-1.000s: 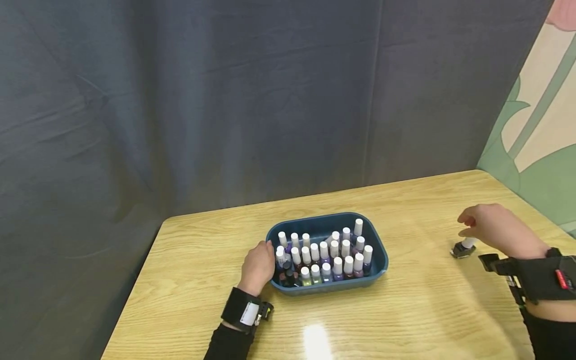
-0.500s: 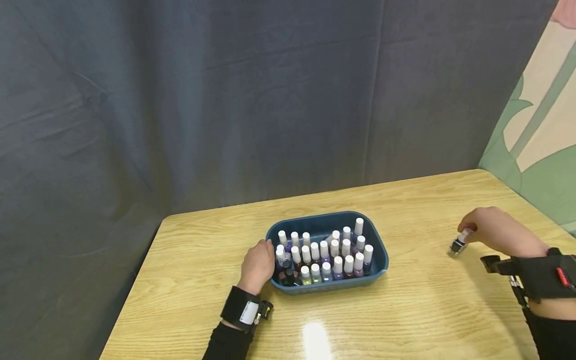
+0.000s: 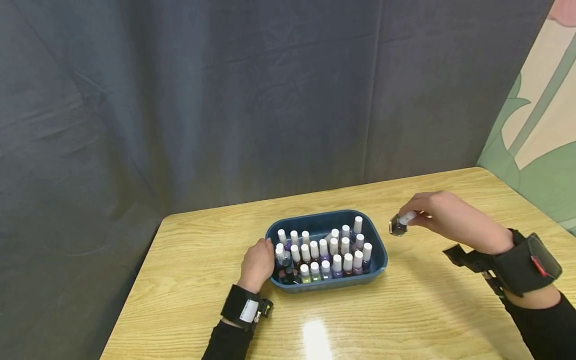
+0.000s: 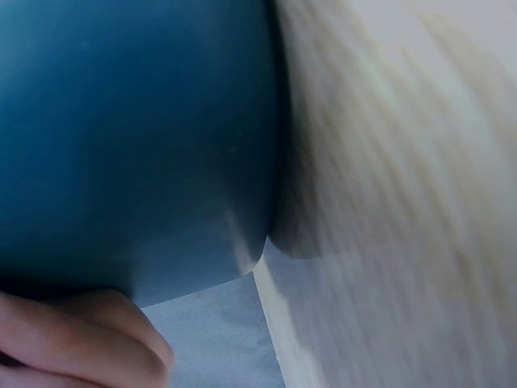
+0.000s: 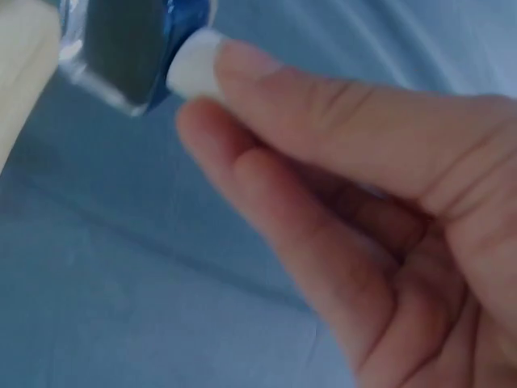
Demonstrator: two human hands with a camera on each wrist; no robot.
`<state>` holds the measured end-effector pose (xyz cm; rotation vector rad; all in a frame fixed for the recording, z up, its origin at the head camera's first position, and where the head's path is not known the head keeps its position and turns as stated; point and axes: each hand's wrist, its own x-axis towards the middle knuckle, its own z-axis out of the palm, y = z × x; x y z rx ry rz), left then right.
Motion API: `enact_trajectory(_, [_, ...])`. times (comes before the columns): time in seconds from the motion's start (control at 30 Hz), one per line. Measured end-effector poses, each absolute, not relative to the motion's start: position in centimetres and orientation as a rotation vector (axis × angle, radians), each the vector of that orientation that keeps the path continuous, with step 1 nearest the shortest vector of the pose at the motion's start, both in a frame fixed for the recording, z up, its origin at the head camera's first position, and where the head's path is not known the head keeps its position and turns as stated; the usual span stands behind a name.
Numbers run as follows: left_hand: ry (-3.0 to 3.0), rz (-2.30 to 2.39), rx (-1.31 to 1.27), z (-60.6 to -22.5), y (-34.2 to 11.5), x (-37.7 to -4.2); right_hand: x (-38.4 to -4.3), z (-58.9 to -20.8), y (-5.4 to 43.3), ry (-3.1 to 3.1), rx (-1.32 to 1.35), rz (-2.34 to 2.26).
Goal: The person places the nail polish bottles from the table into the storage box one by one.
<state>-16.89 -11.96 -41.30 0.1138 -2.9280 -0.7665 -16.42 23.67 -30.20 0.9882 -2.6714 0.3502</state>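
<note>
A dark nail polish bottle [image 3: 398, 226] with a white cap hangs in my right hand [image 3: 443, 215], just right of the blue tub. In the right wrist view, thumb and fingers pinch the white cap [image 5: 196, 66], and the bottle's dark glass body [image 5: 125, 44] points away from the palm. My left hand [image 3: 258, 265] grips the left end of the blue plastic tub [image 3: 324, 287]. Its curled fingers [image 4: 89, 339] show at the tub's rim in the left wrist view. Inside the tub stand several white-capped nail polish bottles [image 3: 337, 266], with darker-capped ones [image 3: 289, 273] at the left.
The tub stands on a wood-grain table [image 3: 202, 280]. A dark grey curtain [image 3: 270, 100] hangs behind the table's far edge. At the right is a wall [image 3: 546, 150] painted with green leaves.
My right hand has closed on the white cap, lifted the bottle off the table's right side and carried it left toward the tub. The left hand stays at the tub's left end.
</note>
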Motion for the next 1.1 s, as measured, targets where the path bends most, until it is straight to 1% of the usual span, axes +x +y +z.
enact_trajectory(0.23, [-2.931, -0.769, 0.107, -41.4, -12.0, -16.9, -17.0, -29.8, 20.6, -2.827, 1.211, 0.402])
enact_trajectory(0.6, [-2.944, -0.762, 0.106, -41.4, -12.0, -17.0, -17.1, -31.5, 18.5, -2.836, 1.321, 0.267])
enact_trajectory(0.83, [-2.959, -0.787, 0.117, -41.3, -12.0, -16.9, -17.0, -32.7, 17.4, -2.971, 1.264, 0.246])
enact_trajectory(1.1, [-2.965, -0.794, 0.124, -41.1, -11.9, -16.8, -17.0, -33.8, 17.4, -2.952, 1.258, 0.285])
